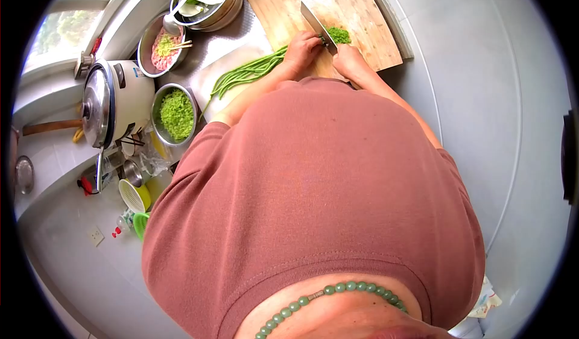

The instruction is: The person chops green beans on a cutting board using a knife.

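Note:
My right hand is closed around the handle of a kitchen knife, its broad blade pointing away over the wooden cutting board. Close beside the blade, my left hand has its fingers curled on the end of a bunch of long green beans. The beans trail back to the left, off the board and past my left forearm. Finely chopped green beans lie in a small pile just right of the blade. My left fingertips are partly hidden.
Left of the board stand a bowl of chopped greens, a bowl of minced meat with chopsticks, and stacked bowls with a white spoon. A lidded white cooker is farther left. The board's edge is at right.

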`<state>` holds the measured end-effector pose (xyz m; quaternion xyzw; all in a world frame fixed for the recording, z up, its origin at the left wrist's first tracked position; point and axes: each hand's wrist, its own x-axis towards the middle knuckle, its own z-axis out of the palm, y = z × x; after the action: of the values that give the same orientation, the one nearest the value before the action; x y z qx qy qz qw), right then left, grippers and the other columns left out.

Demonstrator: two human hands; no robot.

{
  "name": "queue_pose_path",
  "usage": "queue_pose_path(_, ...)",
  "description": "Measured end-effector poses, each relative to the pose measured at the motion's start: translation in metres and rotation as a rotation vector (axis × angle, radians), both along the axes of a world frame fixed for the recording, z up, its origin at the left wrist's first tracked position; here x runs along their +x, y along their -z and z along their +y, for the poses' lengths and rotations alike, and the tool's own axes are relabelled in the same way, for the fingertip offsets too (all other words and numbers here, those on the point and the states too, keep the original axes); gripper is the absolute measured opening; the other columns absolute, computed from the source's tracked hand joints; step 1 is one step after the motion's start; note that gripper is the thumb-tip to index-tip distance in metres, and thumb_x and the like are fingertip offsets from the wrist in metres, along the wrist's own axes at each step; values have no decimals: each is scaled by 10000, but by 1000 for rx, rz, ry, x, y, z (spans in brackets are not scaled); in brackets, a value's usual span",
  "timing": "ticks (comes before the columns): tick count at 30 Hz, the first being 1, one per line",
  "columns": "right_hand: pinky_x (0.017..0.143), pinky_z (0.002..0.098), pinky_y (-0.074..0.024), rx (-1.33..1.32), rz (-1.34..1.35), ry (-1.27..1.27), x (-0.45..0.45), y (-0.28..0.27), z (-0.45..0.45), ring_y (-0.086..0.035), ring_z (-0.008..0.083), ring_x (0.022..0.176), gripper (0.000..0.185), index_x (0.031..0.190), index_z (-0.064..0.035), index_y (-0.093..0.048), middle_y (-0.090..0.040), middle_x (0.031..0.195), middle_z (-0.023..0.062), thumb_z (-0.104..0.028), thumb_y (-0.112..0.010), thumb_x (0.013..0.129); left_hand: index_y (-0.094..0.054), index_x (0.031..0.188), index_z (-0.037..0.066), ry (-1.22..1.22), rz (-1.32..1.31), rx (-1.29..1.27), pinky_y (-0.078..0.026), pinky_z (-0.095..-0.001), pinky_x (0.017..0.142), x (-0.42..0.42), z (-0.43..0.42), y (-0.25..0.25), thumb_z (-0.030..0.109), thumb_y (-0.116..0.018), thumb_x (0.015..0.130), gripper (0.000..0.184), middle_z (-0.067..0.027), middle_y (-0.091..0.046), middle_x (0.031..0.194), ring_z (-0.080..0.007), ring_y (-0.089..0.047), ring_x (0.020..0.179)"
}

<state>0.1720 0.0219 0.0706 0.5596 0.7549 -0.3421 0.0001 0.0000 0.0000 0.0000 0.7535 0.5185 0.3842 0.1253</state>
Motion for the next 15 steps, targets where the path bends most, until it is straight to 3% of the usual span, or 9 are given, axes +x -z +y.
queue_pose_path(6,824,472,-491,53,53,-10,-8,0,6,-622,427,928,248,935,42,-637,-638,935,297,-111,-491,805,-661,846,61,10,86,14,-488,-373,804,-8,12,-4,55,-699,703,147,-88,-640,948,-299,-580,912)
queue_pose_path(11,831,472,-488,-51,115,38,5,4,1,-617,435,930,258,939,49,-632,-633,933,307,-100,-472,802,-649,830,52,9,54,-6,-484,-372,810,1,4,2,45,-681,714,122,-97,-637,944,-305,-578,914)
queue_pose_path(15,827,474,-490,-36,105,19,17,-17,-11,-616,445,929,276,959,64,-620,-629,934,315,-93,-456,802,-646,831,50,8,38,-10,-483,-373,815,4,2,1,51,-683,713,123,-102,-636,944,-309,-578,918)
